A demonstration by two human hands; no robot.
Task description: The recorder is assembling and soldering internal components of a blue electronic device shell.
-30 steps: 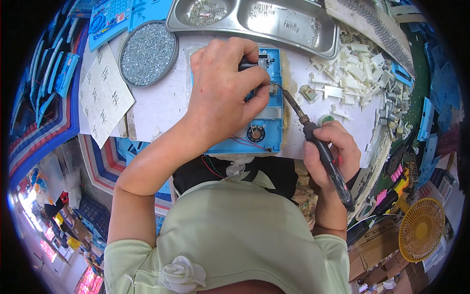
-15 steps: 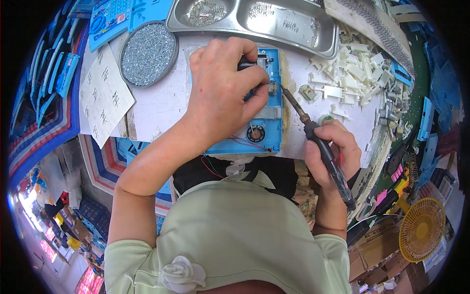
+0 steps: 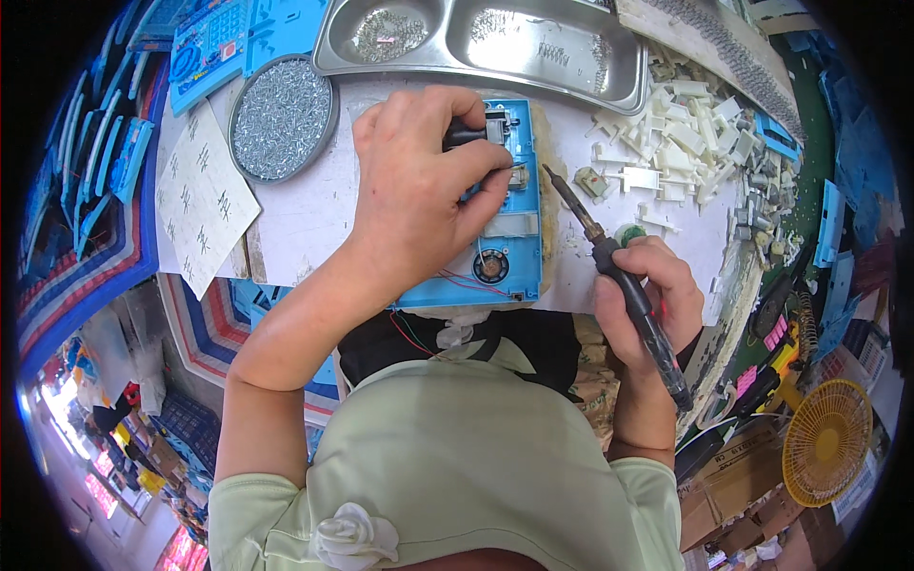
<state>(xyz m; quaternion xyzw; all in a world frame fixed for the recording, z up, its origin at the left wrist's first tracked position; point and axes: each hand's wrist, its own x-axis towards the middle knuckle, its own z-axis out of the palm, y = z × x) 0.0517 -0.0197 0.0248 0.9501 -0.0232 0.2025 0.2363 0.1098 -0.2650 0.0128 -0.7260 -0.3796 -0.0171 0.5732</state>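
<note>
My right hand (image 3: 662, 295) is wrapped around a soldering iron (image 3: 624, 281). Its bare tip points up and left, just off the right edge of a blue plastic casing (image 3: 522, 281). Over the casing's upper left part, my left hand (image 3: 414, 167) is closed. A dark, round-ended thing (image 3: 464, 133) shows between its fingers; most of it is hidden. Thumb and forefinger meet beside a small metal part (image 3: 519, 177) in the casing. A round black speaker (image 3: 491, 266) and thin red wires sit in the casing's near end.
Beyond the casing stands a metal tray (image 3: 476, 71) with small springs. A round dish of screws (image 3: 283, 119) and a printed paper sheet (image 3: 205, 200) lie left. White plastic parts (image 3: 690, 133) are heaped right, near small grey motors (image 3: 757, 209). A yellow fan (image 3: 826, 443) stands lower right.
My left hand and the casing appear slightly further left and nearer. The iron's tip, earlier at the casing's right edge, now shows a small gap from it.
</note>
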